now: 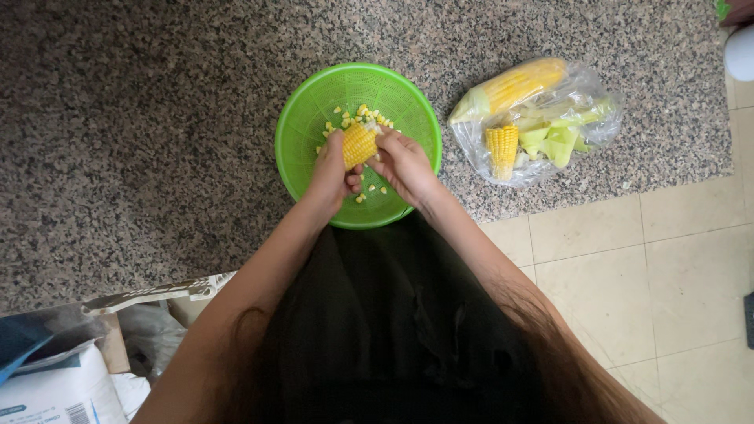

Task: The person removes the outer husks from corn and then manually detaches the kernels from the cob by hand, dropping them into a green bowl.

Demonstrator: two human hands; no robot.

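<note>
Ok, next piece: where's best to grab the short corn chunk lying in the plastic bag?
Grip the short corn chunk across its kernelled sides near the middle, coming from above through the plastic bag opening. It lies on its side, cut end toward the counter edge, beside the husk scraps, below the whole cob, so its sides look freest.

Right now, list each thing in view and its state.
Corn piece: held in both hands over the bowl, partly stripped.
Green bowl: upright, loose kernels inside.
Plastic bag: open, lying flat, holding corn and husks.
Left hand: gripping corn.
Right hand: gripping corn.
</note>
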